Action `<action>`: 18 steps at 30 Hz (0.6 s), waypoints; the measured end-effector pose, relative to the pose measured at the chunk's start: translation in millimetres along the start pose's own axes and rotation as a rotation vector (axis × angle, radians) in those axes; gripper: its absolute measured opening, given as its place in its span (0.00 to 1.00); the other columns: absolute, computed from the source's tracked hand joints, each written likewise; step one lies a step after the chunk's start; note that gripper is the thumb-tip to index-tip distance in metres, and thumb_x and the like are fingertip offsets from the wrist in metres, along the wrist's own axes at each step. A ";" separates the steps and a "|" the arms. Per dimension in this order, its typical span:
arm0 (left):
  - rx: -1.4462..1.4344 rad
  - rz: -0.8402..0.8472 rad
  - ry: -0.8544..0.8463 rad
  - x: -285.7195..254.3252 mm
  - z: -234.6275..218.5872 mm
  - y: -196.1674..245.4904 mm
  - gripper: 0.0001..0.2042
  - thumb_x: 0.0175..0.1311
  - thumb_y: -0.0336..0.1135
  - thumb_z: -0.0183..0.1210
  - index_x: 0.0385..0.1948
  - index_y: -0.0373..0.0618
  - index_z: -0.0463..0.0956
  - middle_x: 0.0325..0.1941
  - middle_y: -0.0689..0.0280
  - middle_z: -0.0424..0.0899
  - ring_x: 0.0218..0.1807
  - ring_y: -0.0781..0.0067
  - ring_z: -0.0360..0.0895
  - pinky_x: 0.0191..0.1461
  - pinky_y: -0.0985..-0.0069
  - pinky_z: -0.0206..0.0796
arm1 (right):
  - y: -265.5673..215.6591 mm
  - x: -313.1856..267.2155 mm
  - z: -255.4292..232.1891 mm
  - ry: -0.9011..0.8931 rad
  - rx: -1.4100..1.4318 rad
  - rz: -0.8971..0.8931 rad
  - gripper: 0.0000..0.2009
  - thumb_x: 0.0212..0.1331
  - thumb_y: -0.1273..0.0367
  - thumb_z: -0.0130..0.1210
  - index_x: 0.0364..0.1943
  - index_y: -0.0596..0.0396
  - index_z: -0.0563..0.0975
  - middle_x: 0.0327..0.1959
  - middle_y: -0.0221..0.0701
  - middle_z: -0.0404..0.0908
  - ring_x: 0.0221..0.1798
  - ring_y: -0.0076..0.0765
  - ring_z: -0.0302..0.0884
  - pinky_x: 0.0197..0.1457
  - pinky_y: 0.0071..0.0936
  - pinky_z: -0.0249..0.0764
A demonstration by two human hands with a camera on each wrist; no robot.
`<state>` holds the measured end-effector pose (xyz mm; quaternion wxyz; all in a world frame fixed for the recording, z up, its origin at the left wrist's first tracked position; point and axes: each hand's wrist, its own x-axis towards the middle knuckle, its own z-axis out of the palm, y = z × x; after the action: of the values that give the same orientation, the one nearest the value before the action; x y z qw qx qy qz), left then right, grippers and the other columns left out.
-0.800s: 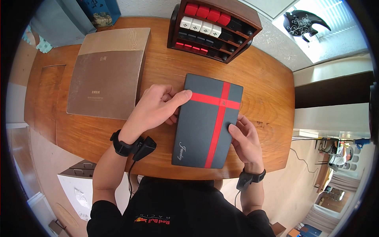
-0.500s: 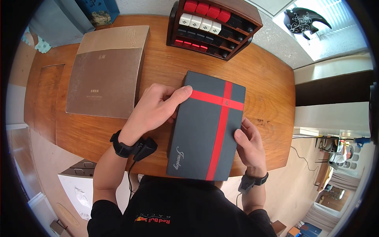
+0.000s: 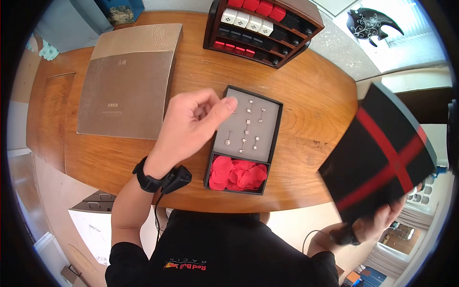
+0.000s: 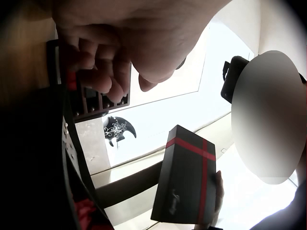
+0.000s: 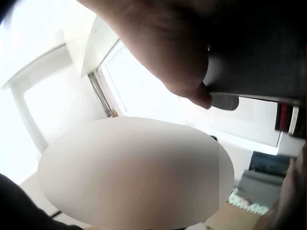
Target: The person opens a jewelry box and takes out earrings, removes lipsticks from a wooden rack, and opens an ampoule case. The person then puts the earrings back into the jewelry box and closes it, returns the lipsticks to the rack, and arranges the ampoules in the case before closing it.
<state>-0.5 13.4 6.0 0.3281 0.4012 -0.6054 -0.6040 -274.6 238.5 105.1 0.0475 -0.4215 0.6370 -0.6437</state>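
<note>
My right hand [image 3: 382,222] grips a dark box lid [image 3: 368,153] by its lower edge, tilted up off to the right of the table. Red ribbon bands cross the lid, which is blurred in the head view; pale script shows on it in the left wrist view. The uncovered box [image 3: 278,125] lies on the table, its grey pad [image 3: 265,138] bearing several small sparkling earrings [image 3: 248,122]. Red petals [image 3: 234,173] fill its near compartment. Loosely curled, my left hand [image 3: 186,126] hovers at the box's upper left corner, thumb over the pad, holding nothing.
A large brown box [image 3: 126,91] lies on the left of the wooden table [image 3: 313,115]. At the back stands a dark wooden rack [image 3: 258,28] with red, white and black blocks. Grey and blue bags [image 3: 71,24] stand at the far left.
The right hand has lifted the lid off the box and swung it to the right. The pad, earrings and petals are now exposed. The left hand has stayed near the upper left corner.
</note>
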 end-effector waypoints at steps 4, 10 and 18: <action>0.120 0.158 0.093 8.0 -0.6 -16.1 0.15 0.72 0.43 0.70 0.33 0.40 0.81 0.24 0.71 0.80 0.25 0.87 0.69 0.29 0.81 0.61 | 35.8 46.0 18.6 -0.479 -0.669 -0.018 0.21 0.59 0.78 0.69 0.58 0.58 0.80 0.47 0.37 0.89 0.47 0.47 0.88 0.49 0.36 0.81; 0.281 0.139 0.060 10.7 -0.7 -25.7 0.23 0.71 0.42 0.69 0.62 0.39 0.78 0.55 0.56 0.82 0.29 0.78 0.75 0.37 0.76 0.71 | 147.2 57.3 47.4 -0.650 -0.988 -0.267 0.13 0.64 0.74 0.67 0.51 0.58 0.80 0.55 0.46 0.87 0.56 0.55 0.87 0.54 0.42 0.83; 0.288 0.274 -0.135 16.4 -0.4 -40.5 0.24 0.80 0.37 0.59 0.75 0.48 0.71 0.70 0.58 0.79 0.46 0.73 0.78 0.48 0.78 0.71 | 152.0 54.1 51.8 -0.583 -1.052 -0.358 0.14 0.70 0.69 0.64 0.56 0.56 0.81 0.59 0.47 0.86 0.60 0.58 0.83 0.65 0.46 0.77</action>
<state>-4.2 0.8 -35.6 0.3051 0.3164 -0.7549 -0.4867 -350.3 137.7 -8.2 -0.1029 -0.6469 0.7489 -0.1005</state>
